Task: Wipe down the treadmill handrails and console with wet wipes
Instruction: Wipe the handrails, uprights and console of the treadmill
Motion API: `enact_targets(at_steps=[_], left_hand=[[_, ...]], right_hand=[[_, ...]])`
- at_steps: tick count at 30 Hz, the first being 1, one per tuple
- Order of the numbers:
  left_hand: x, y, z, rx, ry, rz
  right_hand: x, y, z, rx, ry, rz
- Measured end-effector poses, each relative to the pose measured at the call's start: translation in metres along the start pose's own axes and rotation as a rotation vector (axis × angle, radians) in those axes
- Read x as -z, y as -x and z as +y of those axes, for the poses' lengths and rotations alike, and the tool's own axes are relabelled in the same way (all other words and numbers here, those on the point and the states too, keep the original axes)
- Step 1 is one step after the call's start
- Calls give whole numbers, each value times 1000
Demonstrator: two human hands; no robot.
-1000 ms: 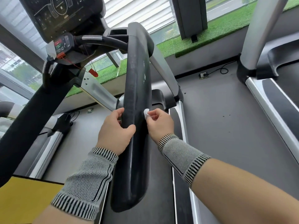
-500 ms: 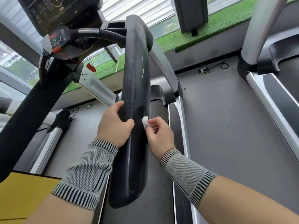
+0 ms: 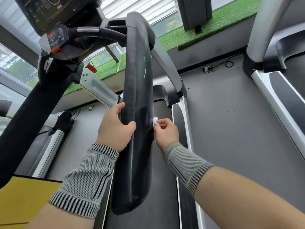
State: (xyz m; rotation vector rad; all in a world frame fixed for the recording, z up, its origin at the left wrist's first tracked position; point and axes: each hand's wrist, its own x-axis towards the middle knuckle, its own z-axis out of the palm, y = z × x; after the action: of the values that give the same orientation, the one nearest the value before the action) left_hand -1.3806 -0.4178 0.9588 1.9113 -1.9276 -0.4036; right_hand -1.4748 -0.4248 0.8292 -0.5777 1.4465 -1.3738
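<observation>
A thick black padded handrail [image 3: 137,90] runs from the console toward me down the middle of the view. My left hand [image 3: 113,128] grips its left side, thumb over the top. My right hand [image 3: 165,131] pinches a small bunched white wet wipe [image 3: 155,121] and holds it against the rail's right side. The dark console screen [image 3: 54,10] and its button panel [image 3: 55,38] sit at the upper left. A second black handrail [image 3: 31,109] slants across the left.
A red safety clip [image 3: 91,68] hangs on a cord below the console. The treadmill belt [image 3: 163,162] lies beneath the rail. Another treadmill [image 3: 280,90] stands at right, with a floor socket [image 3: 207,69] between. A yellow surface [image 3: 24,200] is at lower left.
My right hand has slid the wipe a little down the rail's right side toward me. My left hand keeps its grip. The view has tilted slightly.
</observation>
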Motion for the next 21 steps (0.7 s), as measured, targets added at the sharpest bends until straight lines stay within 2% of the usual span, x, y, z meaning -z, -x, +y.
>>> enact_targets(at_steps=[2, 5, 10, 12, 16, 21], left_hand=[[0, 0, 1, -1, 6, -2], [1, -2, 1, 8, 36, 7], [4, -11, 6, 24, 80, 27], [4, -14, 8, 29, 82, 31], [2, -18, 11, 28, 60, 31], [2, -26, 13, 23, 75, 38]], right_hand=[[-4, -17, -14, -4, -8, 17], [0, -2, -23, 93, 9, -48], [9, 48, -19, 617, 20, -115], [2, 28, -32, 630, 89, -91], [-9, -11, -59, 521, 188, -68], [3, 19, -36, 762, 125, -105]])
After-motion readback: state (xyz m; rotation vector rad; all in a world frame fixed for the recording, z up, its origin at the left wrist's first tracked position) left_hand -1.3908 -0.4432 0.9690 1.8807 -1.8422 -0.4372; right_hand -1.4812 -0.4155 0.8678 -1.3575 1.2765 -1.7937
